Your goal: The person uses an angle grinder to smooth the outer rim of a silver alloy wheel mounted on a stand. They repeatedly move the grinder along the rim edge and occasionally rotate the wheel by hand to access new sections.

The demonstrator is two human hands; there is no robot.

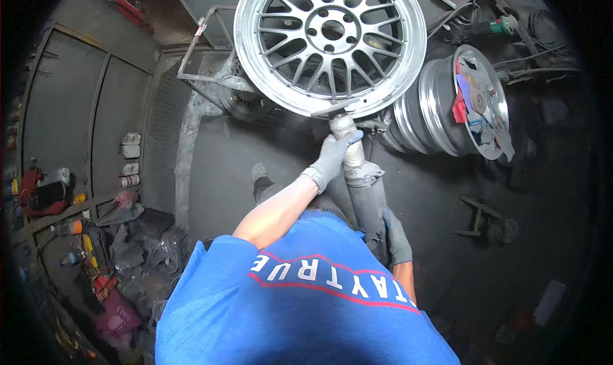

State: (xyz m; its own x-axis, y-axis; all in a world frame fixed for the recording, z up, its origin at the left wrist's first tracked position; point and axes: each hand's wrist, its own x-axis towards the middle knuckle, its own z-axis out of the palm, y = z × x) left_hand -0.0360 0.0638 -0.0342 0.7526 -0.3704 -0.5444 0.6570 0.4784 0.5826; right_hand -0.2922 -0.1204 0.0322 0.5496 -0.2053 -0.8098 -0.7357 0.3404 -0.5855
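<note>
A silver multi-spoke alloy wheel [341,41] is held up at the top middle, its polished lip toward me. My left hand [331,159], in a grey glove, is closed round the wrapped front part of a dusty grey angle grinder [369,202]. My right hand [397,238], gloved too, grips the grinder's rear body lower down and to the right. The tool's thin disc [335,107] lies at the lower lip of the wheel and appears to touch it. Whether the disc is spinning cannot be made out.
On the right a bare wheel barrel [434,106] lies on its side, holding coloured pads and discs. Hoses and cables [469,14] run behind it. A metal frame [201,45] stands left of the wheel. Bags and clutter [137,243] line the left wall; a small metal stand [477,217] is right.
</note>
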